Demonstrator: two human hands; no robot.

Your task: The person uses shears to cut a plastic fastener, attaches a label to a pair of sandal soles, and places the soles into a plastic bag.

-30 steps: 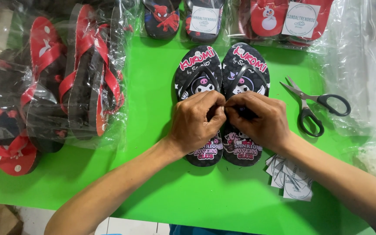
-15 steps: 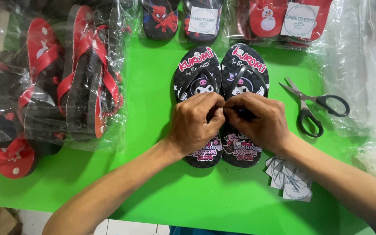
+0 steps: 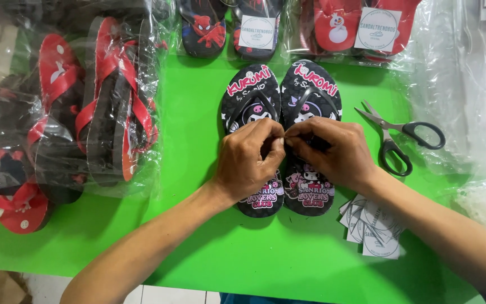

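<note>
Two black flip-flops with pink lettering and cartoon prints lie side by side on the green table [image 3: 198, 247], the left flip-flop [image 3: 250, 101] beside the right flip-flop [image 3: 314, 93]. My left hand [image 3: 251, 160] and my right hand [image 3: 330, 151] rest on their middles, fingertips pinched together where the two soles meet. Whatever small thing the fingers pinch is hidden. The straps show above my knuckles.
Black-handled scissors [image 3: 400, 138] lie to the right. A small pile of round white paper labels [image 3: 372, 228] sits near my right forearm. Clear bags of red and black flip-flops [image 3: 94, 107] fill the left side; more bagged pairs [image 3: 361, 25] line the far edge.
Both hands stay pinched at the same spot on the pair; only slight finger shifts show.
</note>
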